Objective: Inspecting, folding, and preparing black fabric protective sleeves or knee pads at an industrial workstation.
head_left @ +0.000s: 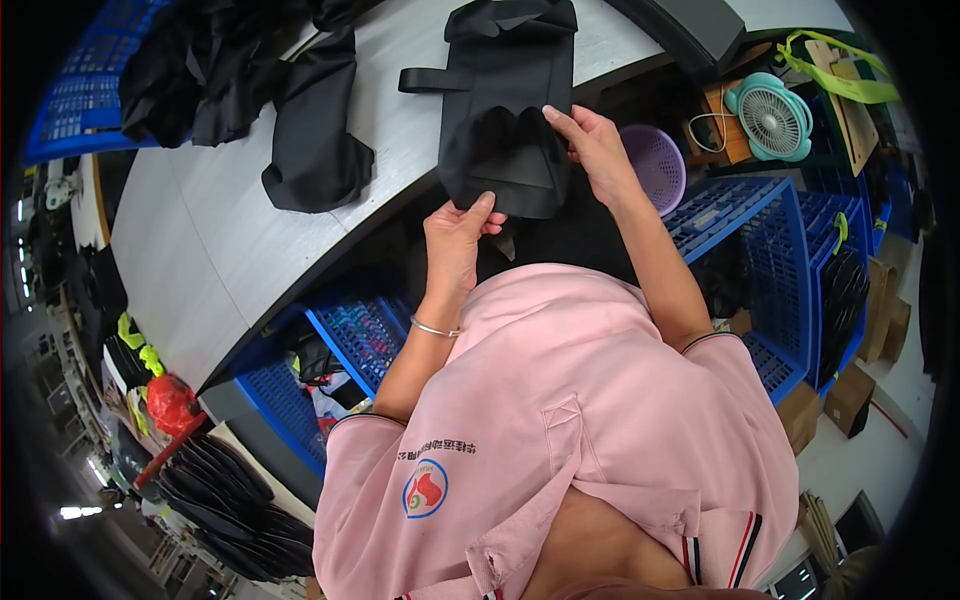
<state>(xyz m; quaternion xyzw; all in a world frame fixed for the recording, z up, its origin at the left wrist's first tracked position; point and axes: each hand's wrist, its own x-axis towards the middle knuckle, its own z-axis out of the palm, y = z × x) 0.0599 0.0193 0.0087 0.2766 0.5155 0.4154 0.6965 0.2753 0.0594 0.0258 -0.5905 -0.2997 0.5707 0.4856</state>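
A black fabric pouch with a strap loop on its left side lies partly on the table and reaches over its near edge. My left hand pinches the pouch's near edge, thumb on top and fingers beneath. At its right edge, my right hand grips the cloth between thumb and fingers. A crease and a stitched-looking band cross the pouch's near end. Another black fabric pouch rests on the table to the left, beside a heap of black cloth pieces.
Blue plastic crates stand at right, and another blue crate sits under the grey table. A purple basket and a turquoise fan are right of my hands. Black pieces hang in a stack at lower left.
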